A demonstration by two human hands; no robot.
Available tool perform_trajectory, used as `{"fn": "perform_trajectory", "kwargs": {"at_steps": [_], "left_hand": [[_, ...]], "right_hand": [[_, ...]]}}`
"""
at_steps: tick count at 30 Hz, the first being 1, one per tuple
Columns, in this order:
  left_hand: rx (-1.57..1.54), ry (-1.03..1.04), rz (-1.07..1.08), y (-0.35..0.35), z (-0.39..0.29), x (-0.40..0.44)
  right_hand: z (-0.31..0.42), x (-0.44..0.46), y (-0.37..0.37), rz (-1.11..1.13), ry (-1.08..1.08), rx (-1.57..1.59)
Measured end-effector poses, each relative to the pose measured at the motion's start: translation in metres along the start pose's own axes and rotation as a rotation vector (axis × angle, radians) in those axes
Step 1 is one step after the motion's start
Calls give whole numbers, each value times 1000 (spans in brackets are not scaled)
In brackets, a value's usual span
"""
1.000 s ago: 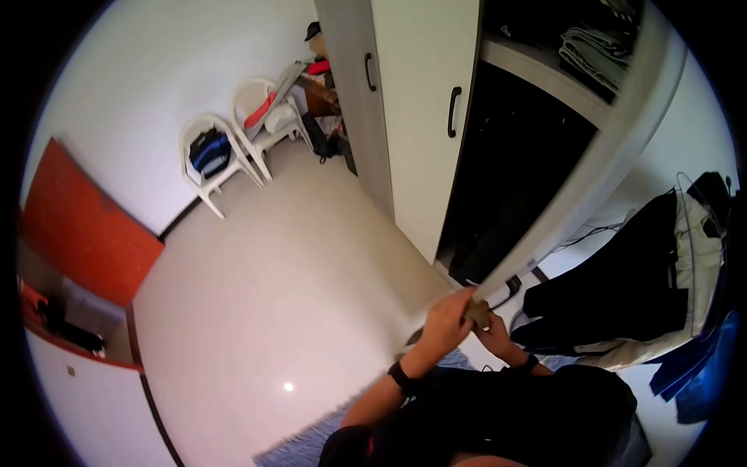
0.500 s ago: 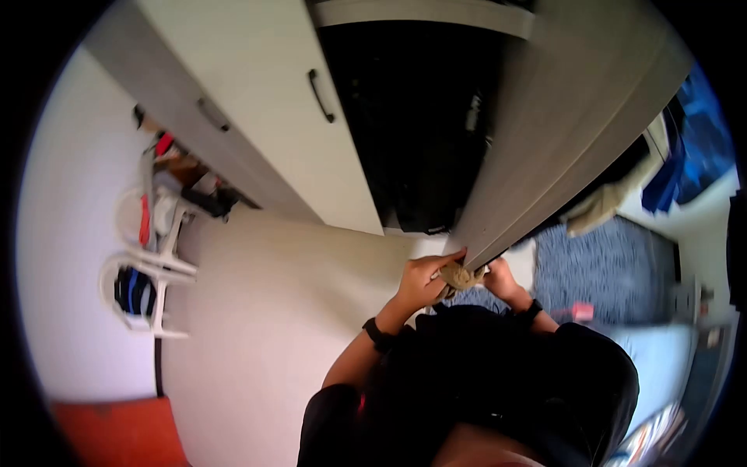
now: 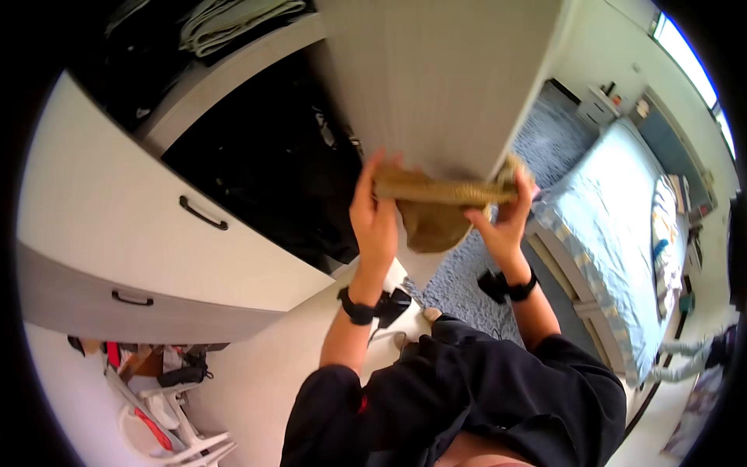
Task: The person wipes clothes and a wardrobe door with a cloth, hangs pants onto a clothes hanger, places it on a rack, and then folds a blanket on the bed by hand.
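Observation:
A brown cloth stretches between my two hands, its lower part hanging in a rounded fold. It lies against the end of the grey wardrobe panel. My left hand grips the cloth's left end, fingers pointing up and partly behind it. At the other end, my right hand pinches the cloth between thumb and fingers. Both wrists carry black bands. Left of the panel, dark garments fill the open wardrobe compartment.
A white drawer front with a black handle is on the left. Folded clothes lie on the shelf above. A bed and a grey shaggy rug are on the right. White plastic chairs stand at lower left.
My view has turned toward the right, bringing the bed into sight. My hands have risen and moved apart, and the bunched cloth is now spread wider between them.

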State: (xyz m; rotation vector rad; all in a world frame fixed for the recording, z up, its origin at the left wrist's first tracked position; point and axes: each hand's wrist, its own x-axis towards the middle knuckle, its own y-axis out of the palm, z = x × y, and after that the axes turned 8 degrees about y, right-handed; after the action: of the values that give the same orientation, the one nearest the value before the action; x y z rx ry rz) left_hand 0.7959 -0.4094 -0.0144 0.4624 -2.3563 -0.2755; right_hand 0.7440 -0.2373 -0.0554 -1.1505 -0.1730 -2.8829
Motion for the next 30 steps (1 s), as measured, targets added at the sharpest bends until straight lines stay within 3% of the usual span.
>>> {"fn": "perform_trajectory", "kwargs": {"at_steps": [1,2,3,4,5,6,8,10,15,17,19,21,23,25,27,30], "left_hand": [[-208,0,14,11,-10,12],[-221,-18,31,21,-11,21],[-25,126,112,31,-9,30],[169,275,196,41,-3,37],[156,265,216,50,11,40],[262,391,240,58,32,40],[377,571,248,65,60,36],[378,537,253,61,74,27],[487,486,267,37,105,-18],[513,405,292,24,114,-44],[469,179,277,6,142,-75],[90,-198,292,-11,161,-114],[44,-485,259,-28,162,-137],[-8,-805,147,-38,122,-150],[91,-849,262,-81,136,-178],[144,-893,342,-88,82,-168]], "right_hand": [[15,19,16,-59,6,139],[26,42,23,-109,-120,-185],[31,56,28,-155,-239,-510],[29,55,29,-174,-230,-528],[26,51,29,-100,-153,-429],[19,49,28,-25,-84,-328],[8,41,31,-66,-181,-385],[6,28,34,-119,-225,-482],[-44,-31,35,-67,-248,-257],[-81,-68,34,-58,-179,-286],[-95,-99,33,-44,-119,-311],[-93,-127,26,48,74,-418],[-94,-149,12,214,295,-361],[-60,-129,2,327,342,-287],[-54,-109,-6,353,380,-203],[-33,-73,2,367,286,-195]]}}
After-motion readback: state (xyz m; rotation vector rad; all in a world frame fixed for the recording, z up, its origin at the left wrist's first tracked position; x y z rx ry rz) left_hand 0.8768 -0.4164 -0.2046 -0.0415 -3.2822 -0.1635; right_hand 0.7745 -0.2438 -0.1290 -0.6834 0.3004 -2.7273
